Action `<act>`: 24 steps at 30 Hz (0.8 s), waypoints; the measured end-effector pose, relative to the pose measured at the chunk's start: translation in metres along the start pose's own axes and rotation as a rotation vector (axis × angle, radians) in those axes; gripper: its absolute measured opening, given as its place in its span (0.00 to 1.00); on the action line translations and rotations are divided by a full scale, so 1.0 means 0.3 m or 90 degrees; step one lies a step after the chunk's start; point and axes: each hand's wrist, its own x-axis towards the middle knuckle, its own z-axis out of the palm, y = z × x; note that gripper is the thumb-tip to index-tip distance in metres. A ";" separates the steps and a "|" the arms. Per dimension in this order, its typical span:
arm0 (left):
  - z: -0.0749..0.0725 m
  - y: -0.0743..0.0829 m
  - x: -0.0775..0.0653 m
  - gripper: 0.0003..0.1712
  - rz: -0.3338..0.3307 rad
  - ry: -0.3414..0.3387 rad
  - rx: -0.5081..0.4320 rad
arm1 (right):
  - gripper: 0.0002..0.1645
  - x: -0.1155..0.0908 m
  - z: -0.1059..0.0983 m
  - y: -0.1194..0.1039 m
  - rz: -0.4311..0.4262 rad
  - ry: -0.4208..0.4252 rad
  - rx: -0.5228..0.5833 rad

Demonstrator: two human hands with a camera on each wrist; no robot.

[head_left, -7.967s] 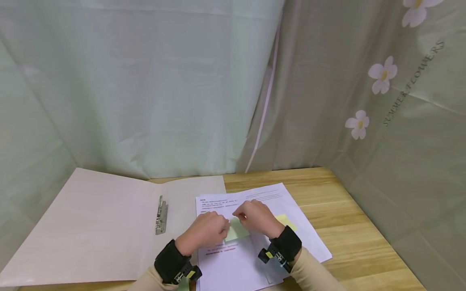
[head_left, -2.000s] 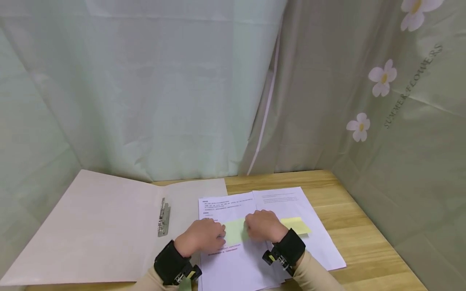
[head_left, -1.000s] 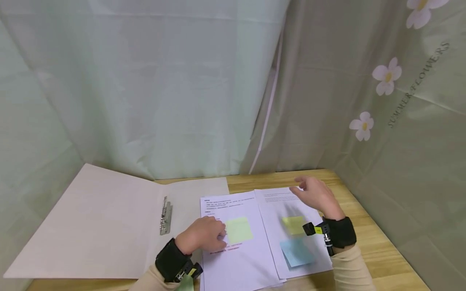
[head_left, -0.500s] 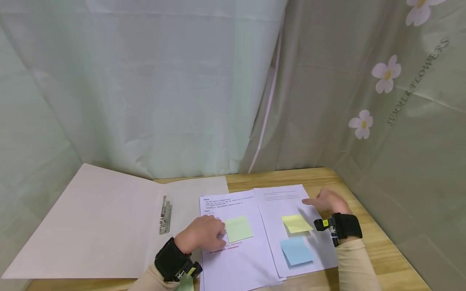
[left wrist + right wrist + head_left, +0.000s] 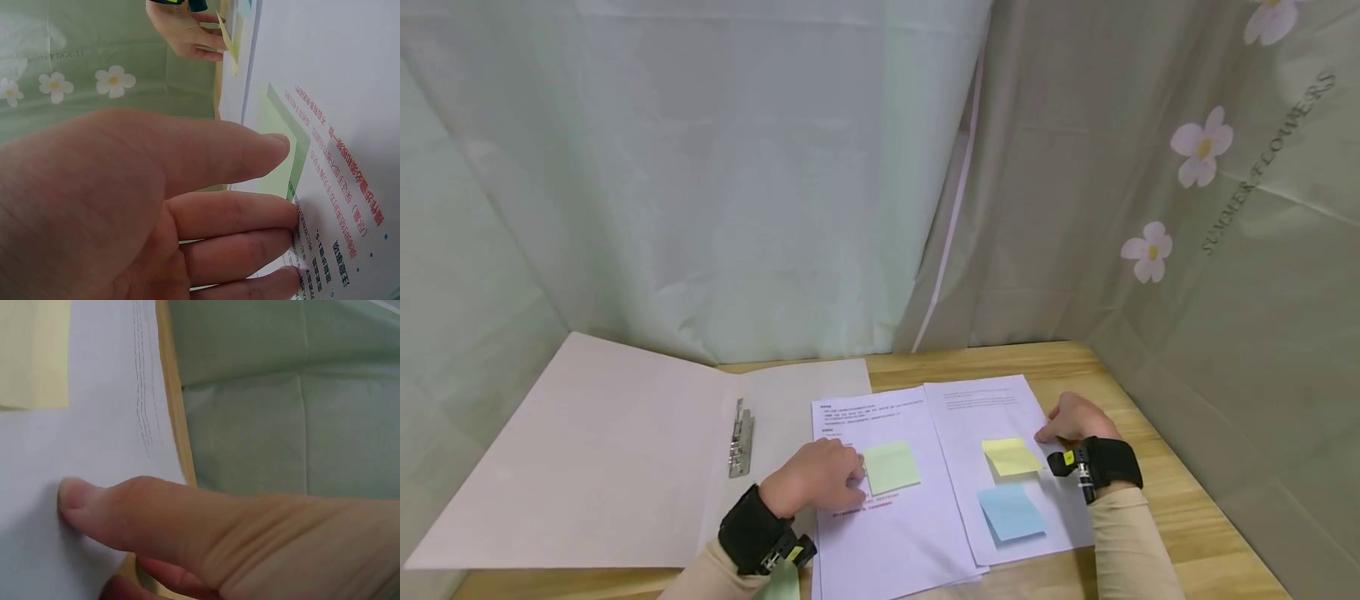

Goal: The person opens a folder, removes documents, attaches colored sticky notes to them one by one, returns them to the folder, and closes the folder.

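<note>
My left hand (image 5: 822, 477) rests its fingertips on a printed sheet (image 5: 895, 558), beside a green sticky note (image 5: 891, 468). In the left wrist view its fingers (image 5: 231, 215) lie straight on the paper and the thumb stays apart from them. Farther right, my right hand (image 5: 1075, 417) pinches the right edge of a second sheet (image 5: 955, 433). The right wrist view shows the thumb (image 5: 94, 506) on top of this sheet, with the other fingers partly hidden past its edge. That sheet carries a yellow sticky note (image 5: 1011, 457) and a blue one (image 5: 1011, 512), both with lifted edges.
An open folder (image 5: 595, 467) with a metal clip (image 5: 741, 442) lies at the left, partly under the printed sheets. Something green (image 5: 784, 582) shows near my left wrist. Wooden tabletop (image 5: 1157, 492) runs along the right, and curtains (image 5: 775, 183) hang around the table.
My right hand has left the green sticky note, passed over the right sheet, and come down to grip its right edge. The blue sticky note is now uncovered. My left hand has hardly moved.
</note>
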 end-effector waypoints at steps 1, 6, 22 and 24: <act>-0.001 0.000 0.000 0.34 -0.001 0.001 0.000 | 0.30 0.004 0.001 0.002 -0.004 -0.001 0.004; -0.001 -0.001 0.003 0.33 -0.002 -0.005 0.001 | 0.17 0.030 0.018 0.025 -0.054 -0.021 0.026; -0.009 0.003 -0.003 0.33 0.008 0.003 0.002 | 0.24 -0.024 -0.057 -0.038 -0.087 0.057 0.183; -0.005 -0.001 -0.004 0.32 0.013 0.002 -0.005 | 0.28 -0.043 -0.074 -0.051 -0.104 0.068 0.214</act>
